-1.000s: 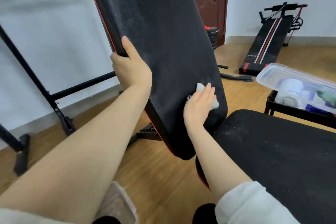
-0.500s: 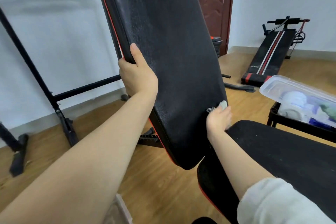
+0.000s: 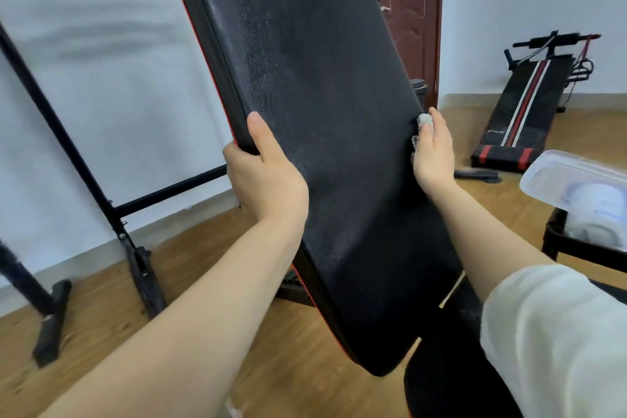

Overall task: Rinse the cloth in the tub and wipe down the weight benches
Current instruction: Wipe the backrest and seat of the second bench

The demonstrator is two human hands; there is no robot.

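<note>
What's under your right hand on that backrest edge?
A small white cloth shows past the right hand, pressed to the tilted black padded backrest. The hand covers the rest of it.

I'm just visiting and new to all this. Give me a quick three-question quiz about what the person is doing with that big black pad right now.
1. True or false: the left hand grips the side edge of the tilted black padded bench backrest.
2. What does the right hand press against the backrest's other edge?
A. a sponge brush
B. a small white cloth
C. a spray bottle
3. What lies on the wooden floor by the far wall?

Key: 1 true; 2 B; 3 a black sit-up board with red and white stripes.
</note>
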